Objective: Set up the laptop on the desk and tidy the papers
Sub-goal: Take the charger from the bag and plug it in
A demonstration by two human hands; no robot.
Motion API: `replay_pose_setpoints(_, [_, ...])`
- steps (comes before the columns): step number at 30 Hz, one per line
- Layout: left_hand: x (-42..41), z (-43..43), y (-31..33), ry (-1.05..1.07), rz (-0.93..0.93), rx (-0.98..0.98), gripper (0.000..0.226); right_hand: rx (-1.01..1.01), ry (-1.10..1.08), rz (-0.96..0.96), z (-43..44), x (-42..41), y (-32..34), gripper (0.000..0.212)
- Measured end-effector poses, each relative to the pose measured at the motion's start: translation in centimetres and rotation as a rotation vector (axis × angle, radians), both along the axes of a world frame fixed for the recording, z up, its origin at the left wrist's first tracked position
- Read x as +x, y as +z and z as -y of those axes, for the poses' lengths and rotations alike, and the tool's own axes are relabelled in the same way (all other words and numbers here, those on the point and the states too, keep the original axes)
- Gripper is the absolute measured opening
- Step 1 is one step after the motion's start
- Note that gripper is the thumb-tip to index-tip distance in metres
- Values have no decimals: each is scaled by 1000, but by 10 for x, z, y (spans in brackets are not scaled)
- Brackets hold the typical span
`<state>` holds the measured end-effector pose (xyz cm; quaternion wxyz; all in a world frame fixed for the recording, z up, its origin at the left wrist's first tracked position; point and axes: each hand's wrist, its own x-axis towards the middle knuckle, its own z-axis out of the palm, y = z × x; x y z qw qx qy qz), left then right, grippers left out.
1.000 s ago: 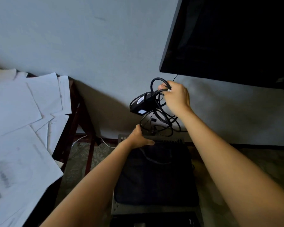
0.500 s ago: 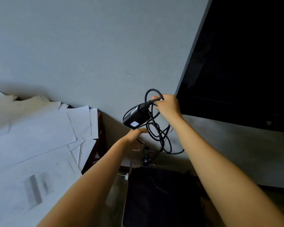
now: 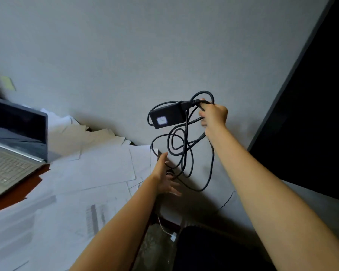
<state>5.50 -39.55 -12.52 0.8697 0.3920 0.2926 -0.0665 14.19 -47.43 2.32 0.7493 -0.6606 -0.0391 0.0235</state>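
Currently, in the head view, the right hand [image 3: 213,116] grips the black cable [image 3: 184,153], with its fingers curled round several strands just beside the plug end of the adapter [image 3: 167,116]. The adapter hangs left of that hand, in front of the wall [image 3: 125,55], and loops of cable hang below it. The left hand [image 3: 164,178] sits lower, fingers straight and spread, at the bottom of the loops; contact with the cable cannot be confirmed. The laptop [image 3: 14,141] stands open on the desk [image 3: 14,195] at far left, well apart from both hands. Papers [image 3: 92,169] lie scattered between the laptop and the left hand. A dark screen [image 3: 311,114] occupies the right edge, and a black bag [image 3: 213,249] lies below.
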Motion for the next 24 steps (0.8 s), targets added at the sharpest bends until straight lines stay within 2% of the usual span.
replay_pose_setpoints(3, [-6,-13,21,65,88,-49,50,124,34,-55,-25,-11,7,29])
replay_pose_setpoints(7, [-17,-39,35,209,169,6,44,190,70,-122,-53,-24,15,33])
replay_pose_setpoints(14, [-53,-115,40,267,114,394,23,208,40,-201,-102,-53,6,29])
replay_pose_setpoints(21, [-112,-187,32,229,99,687,29,228,-64,-354,-150,-100,-27,24])
replay_pose_setpoints(24, [-139,-216,26,200,43,832,24,246,-97,-403,-169,-123,-47,23])
